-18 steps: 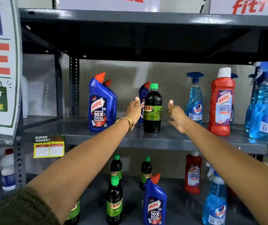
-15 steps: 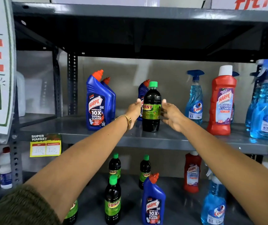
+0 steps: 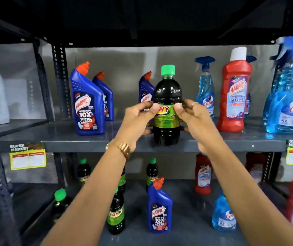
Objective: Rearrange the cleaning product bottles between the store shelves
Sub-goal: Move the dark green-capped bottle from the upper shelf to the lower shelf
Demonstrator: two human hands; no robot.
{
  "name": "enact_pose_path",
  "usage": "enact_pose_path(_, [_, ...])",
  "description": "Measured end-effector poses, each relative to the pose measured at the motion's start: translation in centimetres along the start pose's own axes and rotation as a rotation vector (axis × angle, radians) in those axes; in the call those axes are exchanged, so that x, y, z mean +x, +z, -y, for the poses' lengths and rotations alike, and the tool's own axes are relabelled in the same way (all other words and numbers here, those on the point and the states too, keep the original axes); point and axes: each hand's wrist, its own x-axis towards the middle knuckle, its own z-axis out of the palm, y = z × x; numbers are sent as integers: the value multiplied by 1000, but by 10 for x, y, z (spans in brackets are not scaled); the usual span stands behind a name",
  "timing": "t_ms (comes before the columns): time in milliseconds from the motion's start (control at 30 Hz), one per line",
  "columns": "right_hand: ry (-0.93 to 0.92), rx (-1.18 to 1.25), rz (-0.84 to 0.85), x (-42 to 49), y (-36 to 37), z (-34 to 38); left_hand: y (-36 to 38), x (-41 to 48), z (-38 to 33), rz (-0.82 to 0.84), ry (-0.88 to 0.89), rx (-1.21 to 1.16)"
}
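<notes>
Both hands closed on the Sunny bottle (image 3: 167, 110), a dark bottle with a green cap and green label that stood upright near the front edge of the upper shelf (image 3: 82, 142). The left hand (image 3: 138, 119) wrapped its grip around the bottle's left side, thumb across the label and fingers curled behind. The right hand (image 3: 191, 116) mirrored it on the bottle's right side, thumb on the label, its grip closed against the plastic. A gold watch (image 3: 122, 148) sat on the left wrist.

Left of the Sunny bottle stood 2 blue Harpic toilet cleaners (image 3: 87, 105), 1 behind the other, and a 3rd blue Harpic (image 3: 144, 91) stood just behind the bottle's left shoulder. Right of the bottle stood a blue Colin spray (image 3: 205, 89), then a red Harpic bathroom cleaner (image 3: 235, 93), then more Colin sprays (image 3: 285, 96) at the far right.

Below the Sunny bottle, the lower shelf (image 3: 186, 206) carried more Sunny bottles (image 3: 116, 212), a blue Harpic, a red Harpic and a Colin spray. A yellow price tag (image 3: 28, 157) hung on the shelf edge left of the bottle.
</notes>
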Motion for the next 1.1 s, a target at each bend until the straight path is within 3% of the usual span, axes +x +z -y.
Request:
enact_pose_path(100, [-88,32,9,-41,-22,4,15,-39,0,21,88,-35])
enact_pose_path(233, [-73,64,12,-100,-46,-21,40,-88,33,27,101,-63])
enact_pose_path(333, [46,44,73,-137,-61,-67,65,-118,84,9,19,-81])
enact_pose_path(467, [253,40,76,-170,-70,-140,99,-144,162,-117,-98,89])
enact_pose_path(600, [397,33,77,-177,-74,-201,122,-142,222,-158,-225,243])
enact_pose_path(733, [456,-28,119,-173,-81,-244,140,-139,260,-188,-364,224])
enact_pose_path(933, [512,0,37,-175,-69,-284,150,-134,293,-277,-312,319])
enact_pose_path(1100, [553,-23,-2,-174,-58,-295,143,-136,301,-193,-268,353])
